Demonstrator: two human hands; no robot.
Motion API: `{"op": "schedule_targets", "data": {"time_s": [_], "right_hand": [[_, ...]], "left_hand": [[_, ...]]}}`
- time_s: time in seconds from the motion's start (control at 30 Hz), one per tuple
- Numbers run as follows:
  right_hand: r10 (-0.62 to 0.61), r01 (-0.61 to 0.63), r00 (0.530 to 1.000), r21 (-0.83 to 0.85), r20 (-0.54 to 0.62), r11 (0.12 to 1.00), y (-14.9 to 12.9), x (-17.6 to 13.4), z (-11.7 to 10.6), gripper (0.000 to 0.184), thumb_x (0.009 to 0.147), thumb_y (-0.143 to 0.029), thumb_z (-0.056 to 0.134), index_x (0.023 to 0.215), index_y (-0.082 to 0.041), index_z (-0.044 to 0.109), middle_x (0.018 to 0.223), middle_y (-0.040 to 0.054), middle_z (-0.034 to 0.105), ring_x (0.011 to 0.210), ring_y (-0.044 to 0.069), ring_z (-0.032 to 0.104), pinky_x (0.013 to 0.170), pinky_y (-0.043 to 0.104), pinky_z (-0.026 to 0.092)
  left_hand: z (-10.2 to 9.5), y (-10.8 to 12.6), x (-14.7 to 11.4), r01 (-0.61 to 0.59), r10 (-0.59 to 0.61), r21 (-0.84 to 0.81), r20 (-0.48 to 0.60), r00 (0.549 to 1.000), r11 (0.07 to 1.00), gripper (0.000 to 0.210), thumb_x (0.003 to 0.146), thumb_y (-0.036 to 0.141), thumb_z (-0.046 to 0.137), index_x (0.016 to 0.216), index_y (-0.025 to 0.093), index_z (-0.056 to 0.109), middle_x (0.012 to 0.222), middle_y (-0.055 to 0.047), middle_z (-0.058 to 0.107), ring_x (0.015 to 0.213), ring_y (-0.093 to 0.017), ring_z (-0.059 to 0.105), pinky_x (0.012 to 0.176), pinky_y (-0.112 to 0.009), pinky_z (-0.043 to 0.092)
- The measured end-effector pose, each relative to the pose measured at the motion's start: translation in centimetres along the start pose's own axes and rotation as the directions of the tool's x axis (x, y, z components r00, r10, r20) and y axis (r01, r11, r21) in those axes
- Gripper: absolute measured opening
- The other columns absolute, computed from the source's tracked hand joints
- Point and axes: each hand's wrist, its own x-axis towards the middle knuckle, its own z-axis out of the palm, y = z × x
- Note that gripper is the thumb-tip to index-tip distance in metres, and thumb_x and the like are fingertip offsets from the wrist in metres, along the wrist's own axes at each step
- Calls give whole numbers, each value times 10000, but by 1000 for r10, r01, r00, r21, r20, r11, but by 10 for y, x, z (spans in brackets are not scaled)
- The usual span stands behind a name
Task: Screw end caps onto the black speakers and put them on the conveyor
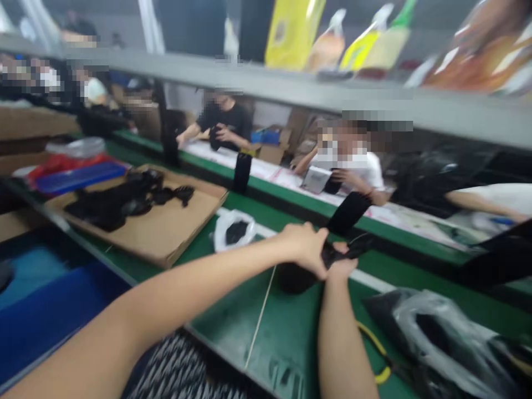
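Observation:
Both of my hands meet over the green conveyor belt [291, 327] on one black object [297, 277], a dark rounded piece with a part sticking out to the right. My left hand [305, 246] grips it from above and the left. My right hand [341, 267] holds it from below and the right. The picture is blurred, so the object's exact shape is unclear.
A cardboard sheet [166, 233] with several black parts lies at the left. A clear bag [233, 230] with a black part lies on the belt, and more bagged black parts [449, 332] at the right. Other people sit across the belt. A shelf [291, 88] runs overhead.

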Motion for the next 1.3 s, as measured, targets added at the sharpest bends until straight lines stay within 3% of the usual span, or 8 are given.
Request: {"op": "schedule_targets", "data": {"time_s": [0.13, 0.23, 0.3, 0.4, 0.43, 0.5, 0.67, 1.3], "right_hand": [[113, -137, 987, -228, -117, 964, -46, 27, -8, 325, 1024, -410, 589, 981, -89, 561, 814, 27, 507, 681, 124, 527, 647, 245, 529], [69, -126, 977, -282, -203, 951, -63, 21, -18, 360, 1025, -440, 579, 932, -93, 559, 755, 9, 485, 641, 119, 509, 641, 246, 519], [8, -83, 964, -273, -266, 958, -67, 16, -19, 389, 1027, -466, 567, 905, -96, 552, 720, -2, 467, 610, 113, 492, 626, 240, 508], [-96, 14, 930, -226, -354, 974, -65, 14, -14, 444, 1028, -517, 542, 866, -104, 535, 676, -17, 435, 561, 103, 455, 595, 229, 486], [-128, 51, 918, -208, -376, 977, -62, 15, -11, 458, 1030, -531, 529, 860, -106, 532, 668, -19, 429, 554, 102, 450, 593, 230, 482], [-185, 122, 894, -174, -408, 977, -56, 18, -7, 478, 1036, -554, 498, 868, -108, 531, 659, -21, 425, 541, 101, 442, 577, 225, 471], [-259, 228, 857, -124, -445, 966, -37, 20, 3, 503, 1046, -573, 464, 860, -109, 519, 622, -33, 414, 485, 86, 413, 497, 189, 413], [-58, -10, 967, -265, -247, 964, -66, 1, -2, 357, 1035, -423, 572, 909, -90, 550, 698, -12, 465, 566, 95, 478, 566, 201, 489]], "left_hand": [[2, -6, 14, -81, 81, 85, 0, 997, 993, 996, 578, 708, 756, 1338, 125, 485, 1193, -212, 587, 1046, -414, 631, 834, -527, 543], [-8, -16, -3, -127, 126, 41, 27, 992, 991, 1246, 512, 735, 765, 1514, 191, 261, 1362, -212, 511, 1211, -442, 552, 907, -490, 526], [-16, -32, -23, -99, 95, -55, -80, 992, 994, 1109, 663, 686, 718, 1539, 285, 169, 1468, -122, 453, 1300, -338, 505, 966, -381, 505], [-11, -70, -50, 76, -100, -117, -217, 971, 990, 324, 977, 415, 467, 1248, 277, 578, 1173, -27, 666, 1069, -198, 636, 902, -282, 495], [-4, -84, -55, 145, -162, -94, -208, 965, 985, 270, 1002, 321, 414, 1088, 237, 655, 1038, -33, 696, 981, -194, 653, 885, -302, 493], [18, -110, -57, 250, -252, -34, -158, 955, 968, 251, 990, 232, 442, 925, 176, 678, 930, -51, 692, 914, -204, 652, 883, -367, 494], [61, -148, -49, 336, -331, 55, -80, 940, 940, 210, 948, 301, 597, 1091, 151, 632, 1119, -66, 649, 1028, -214, 629, 918, -449, 518], [47, -180, -49, 227, -221, 57, -87, 971, 972, 272, 912, 174, 502, 731, 196, 705, 790, -34, 716, 742, -156, 662, 741, -259, 486]]}}
